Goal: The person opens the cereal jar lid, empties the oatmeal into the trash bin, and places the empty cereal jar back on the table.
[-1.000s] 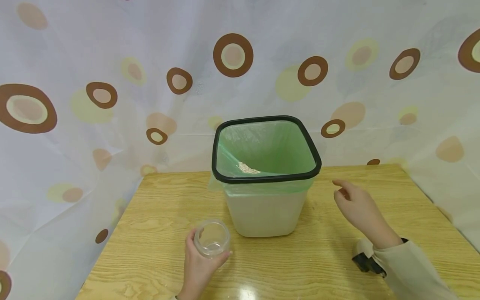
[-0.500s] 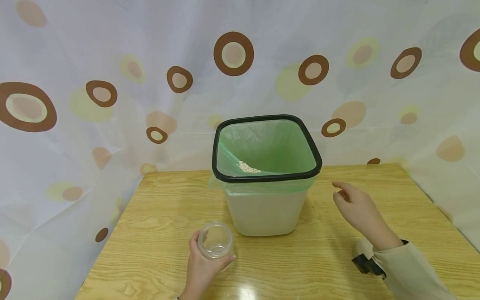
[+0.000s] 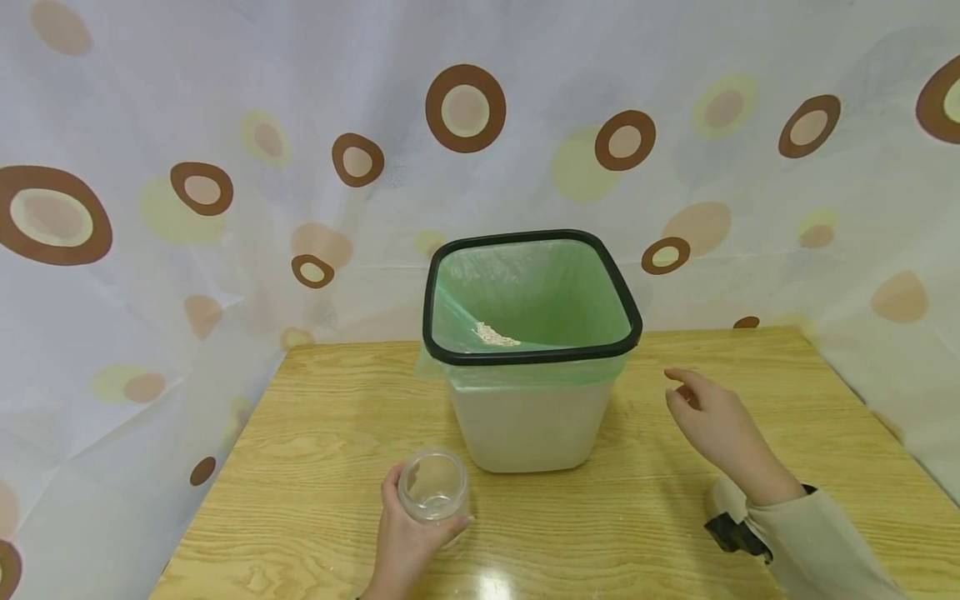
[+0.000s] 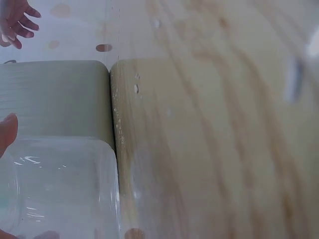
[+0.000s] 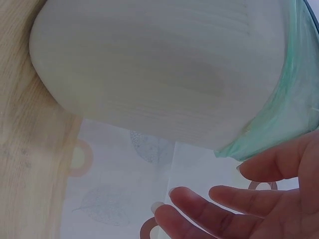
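Note:
A clear jar (image 3: pixel 435 487) stands upright in the grip of my left hand (image 3: pixel 407 537), its fingers and thumb wrapped round the sides, at the front left of the bin. In the left wrist view the jar (image 4: pixel 60 184) overlaps the bin's pale wall. My right hand (image 3: pixel 712 412) hovers to the right of the bin with loosely bent fingers and holds nothing. The white bin (image 3: pixel 532 425) has a black rim and a green bag liner (image 3: pixel 540 292). Pale flakes (image 3: pixel 495 335) lie in a small heap on the liner inside.
The wooden table (image 3: pixel 337 417) carries the bin near its back edge. A patterned white sheet (image 3: pixel 525 183) hangs behind it and at both sides. Small pale crumbs (image 4: pixel 136 88) dot the tabletop by the bin's base.
My left hand has shifted slightly to the right and toward me with the jar. My right hand and the bin have stayed nearly in place.

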